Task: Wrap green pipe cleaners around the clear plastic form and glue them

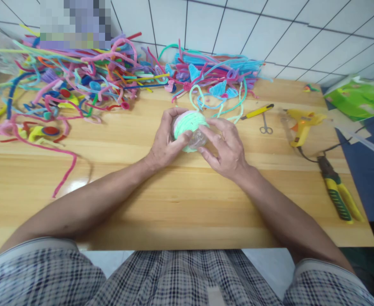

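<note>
A ball wrapped in mint green fuzzy strands (188, 123), with a pinkish patch at its upper left and a clear, shiny part at its lower right, is between my hands over the middle of the table. My left hand (166, 142) grips the ball's left side, the thumb across its front. My right hand (227, 148) is at the right side, fingers apart, with fingertips touching the ball near the clear part. Just behind the ball, a loose pale green strand (191, 94) curls on the table.
Colourful pipe cleaners (107, 72) pile along the back and left of the wooden table (174, 199). To the right lie a yellow cutter (257, 111), small scissors (265, 127), a yellow glue gun (303, 123) with its cable, pliers (336, 191) and a green package (359, 97).
</note>
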Motion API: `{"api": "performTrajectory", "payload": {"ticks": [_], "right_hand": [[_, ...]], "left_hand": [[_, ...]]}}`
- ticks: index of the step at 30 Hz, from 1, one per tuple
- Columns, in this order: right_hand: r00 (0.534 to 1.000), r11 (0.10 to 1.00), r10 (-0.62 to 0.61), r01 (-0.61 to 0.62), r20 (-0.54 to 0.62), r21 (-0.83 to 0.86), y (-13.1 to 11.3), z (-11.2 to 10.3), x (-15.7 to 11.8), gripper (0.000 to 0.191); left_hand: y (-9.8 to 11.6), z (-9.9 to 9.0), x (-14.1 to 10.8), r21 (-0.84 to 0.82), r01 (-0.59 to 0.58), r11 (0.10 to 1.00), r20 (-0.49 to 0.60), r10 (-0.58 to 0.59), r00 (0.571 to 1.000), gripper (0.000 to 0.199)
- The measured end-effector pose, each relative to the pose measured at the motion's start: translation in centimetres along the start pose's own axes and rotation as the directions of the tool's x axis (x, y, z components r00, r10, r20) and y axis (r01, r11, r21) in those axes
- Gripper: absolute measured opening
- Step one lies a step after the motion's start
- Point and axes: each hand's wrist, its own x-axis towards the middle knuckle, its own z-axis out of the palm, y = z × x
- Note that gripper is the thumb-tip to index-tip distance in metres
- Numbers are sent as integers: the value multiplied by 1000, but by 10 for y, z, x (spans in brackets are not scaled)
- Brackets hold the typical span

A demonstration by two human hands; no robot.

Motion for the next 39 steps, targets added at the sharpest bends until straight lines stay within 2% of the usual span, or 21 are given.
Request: {"api": "performTrajectory", "payload": {"ticks": [5,11,16,23,28,34,39], "right_hand": [[997,999,-45,43,-63,-32,-3,2,3,65],[998,999,51,-50,45,-8,-2,1,-1,61],[995,996,78,-80,57,30,0,1,-2,59],[1000,1000,16,-16,-4,5,0,3,-3,61],[997,997,70,-71,39,37,-2,3,-3,54],[995,995,97,-98,18,16,0,1,-3,55],[997,997,80,-80,-13,6,3,0,-3,44]], "left_hand": [[1,-1,1,-2,1,1000,0,-1,1000,69],[5,-2,0,-6,12,1000,25,-12,1000,65],[3,-1,-2,28,-54,998,4,54,999,71],[0,-3,0,100,-105,989,31,103,994,71],[-1,-1,-1,103,-83,991,36,80,996,70],[-1,-2,-1,107,-80,991,30,78,997,66],[-1,-1,-1,117,-80,990,44,76,996,66]]}}
